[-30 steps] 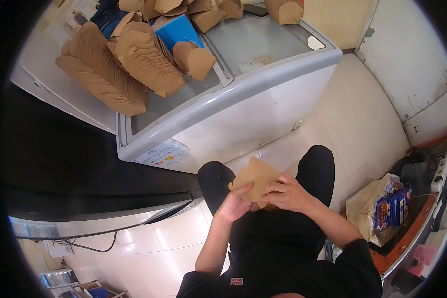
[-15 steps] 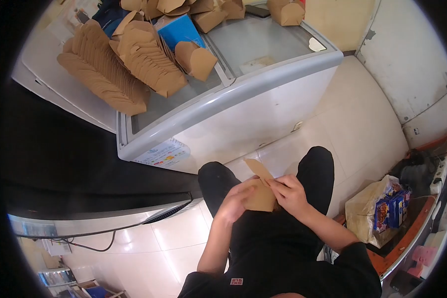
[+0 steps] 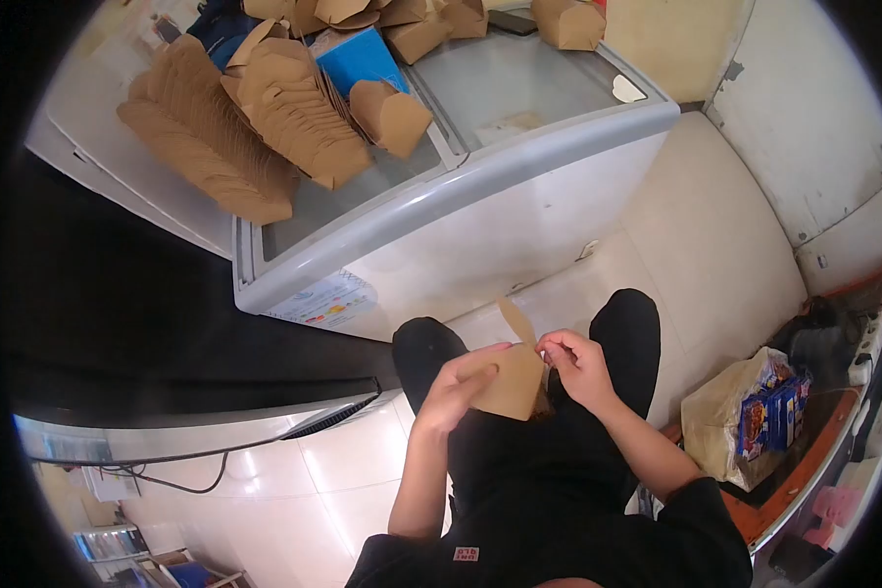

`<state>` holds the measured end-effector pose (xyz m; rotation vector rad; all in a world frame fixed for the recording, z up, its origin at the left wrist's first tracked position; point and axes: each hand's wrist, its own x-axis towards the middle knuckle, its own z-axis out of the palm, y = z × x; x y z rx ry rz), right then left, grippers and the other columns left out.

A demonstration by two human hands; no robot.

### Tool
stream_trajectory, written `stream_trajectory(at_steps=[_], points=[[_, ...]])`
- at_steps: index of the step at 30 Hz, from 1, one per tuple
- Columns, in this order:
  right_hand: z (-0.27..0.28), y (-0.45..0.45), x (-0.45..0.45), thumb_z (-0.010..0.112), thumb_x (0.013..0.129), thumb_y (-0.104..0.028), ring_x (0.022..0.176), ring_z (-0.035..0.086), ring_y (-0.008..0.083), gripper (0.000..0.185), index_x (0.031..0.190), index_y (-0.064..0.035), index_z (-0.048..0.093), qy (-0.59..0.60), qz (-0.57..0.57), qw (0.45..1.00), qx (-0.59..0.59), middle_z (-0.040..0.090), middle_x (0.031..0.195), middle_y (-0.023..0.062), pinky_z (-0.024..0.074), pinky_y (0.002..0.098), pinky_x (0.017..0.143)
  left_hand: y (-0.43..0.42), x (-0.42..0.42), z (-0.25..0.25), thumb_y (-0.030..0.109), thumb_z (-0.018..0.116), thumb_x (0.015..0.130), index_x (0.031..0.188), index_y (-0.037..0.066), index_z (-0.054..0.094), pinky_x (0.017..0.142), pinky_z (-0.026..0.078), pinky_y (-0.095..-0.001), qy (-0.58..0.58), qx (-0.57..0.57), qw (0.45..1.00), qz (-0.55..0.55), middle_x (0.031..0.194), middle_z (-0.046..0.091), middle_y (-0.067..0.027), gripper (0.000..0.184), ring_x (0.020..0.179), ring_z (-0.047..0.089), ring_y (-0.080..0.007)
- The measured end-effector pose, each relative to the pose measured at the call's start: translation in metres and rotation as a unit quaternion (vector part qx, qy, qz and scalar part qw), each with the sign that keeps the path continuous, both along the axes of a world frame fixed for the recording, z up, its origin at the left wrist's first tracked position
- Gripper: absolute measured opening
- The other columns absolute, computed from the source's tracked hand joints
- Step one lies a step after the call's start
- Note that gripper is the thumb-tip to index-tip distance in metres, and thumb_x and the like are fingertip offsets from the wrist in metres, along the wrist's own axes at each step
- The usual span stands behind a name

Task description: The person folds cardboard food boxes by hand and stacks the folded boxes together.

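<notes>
Above my lap is a brown cardboard box [image 3: 513, 385], partly folded, with one flap sticking up at its top. My left hand [image 3: 458, 385] grips its left side, thumb on the near face and fingers behind. At the box's upper right edge, the fingertips of my right hand [image 3: 576, 367] are pinched together at a small part of the cardboard. Nested brown boxes lie in two long rows, one on the left [image 3: 206, 137] and one beside it [image 3: 299, 113]. A single brown box [image 3: 390, 118] stands to their right.
The boxes rest on a freezer with a glass top and grey rim [image 3: 480, 169]. A blue box [image 3: 361, 61], a dark phone [image 3: 512, 23] and more brown boxes are farther back. At the right sits a bag with blue packets [image 3: 730, 416].
The cardboard has gone from a flat-looking face to a box shape turned sideways, its flap upright. My right hand has shifted slightly up and right along its edge.
</notes>
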<state>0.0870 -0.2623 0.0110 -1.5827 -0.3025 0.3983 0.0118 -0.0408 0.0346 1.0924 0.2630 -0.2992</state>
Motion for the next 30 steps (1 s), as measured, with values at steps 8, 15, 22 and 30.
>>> stream_trajectory(at_steps=[8,15,22,30], points=[[0.02,0.006,-0.011,0.073,0.094,-0.008,0.079,0.065,0.0138,0.013,0.103,0.0008,0.07,-0.105,0.024,0.992,-0.06,0.067,0.09,0.0095,0.0511,0.0273,0.072,-0.001,0.001,-0.014,0.011,0.072,0.096,0.12,0.002,0.067,0.089,0.051,-0.0276,0.007,0.12,0.992,0.027,0.108,0.07,-0.0046,0.027,0.1,0.064,-0.0118],[-0.002,-0.001,-0.013,0.072,0.097,-0.013,0.081,0.061,0.0073,0.017,0.104,0.0032,0.071,0.077,0.062,0.995,-0.006,0.07,0.087,0.0033,0.0494,0.0249,0.072,-0.001,-0.004,-0.015,0.018,0.082,0.088,0.117,0.0,0.069,0.087,0.052,-0.0283,-0.009,0.225,0.974,-0.036,0.102,0.072,-0.0049,0.036,0.096,0.066,-0.0133],[0.001,-0.006,-0.005,0.07,0.099,-0.017,0.081,0.06,0.0092,0.02,0.103,0.0024,0.071,0.107,0.105,0.988,-0.035,0.068,0.087,0.0034,0.0493,0.029,0.074,0.012,-0.007,-0.003,0.017,0.083,0.086,0.135,-0.003,0.059,0.099,0.048,-0.0307,-0.013,0.157,0.968,-0.196,0.125,0.068,-0.0099,0.058,0.113,0.062,-0.0158],[0.016,0.001,-0.013,0.075,0.093,-0.013,0.075,0.06,0.0189,0.014,0.099,-0.003,0.069,-0.243,0.12,0.956,-0.111,0.058,0.09,0.0068,0.0484,0.0335,0.068,-0.003,-0.013,-0.022,0.042,0.064,0.102,0.154,0.0,0.037,0.115,0.035,-0.036,0.081,-0.04,0.994,-0.06,0.149,0.049,-0.0098,0.072,0.138,0.046,-0.0211]])
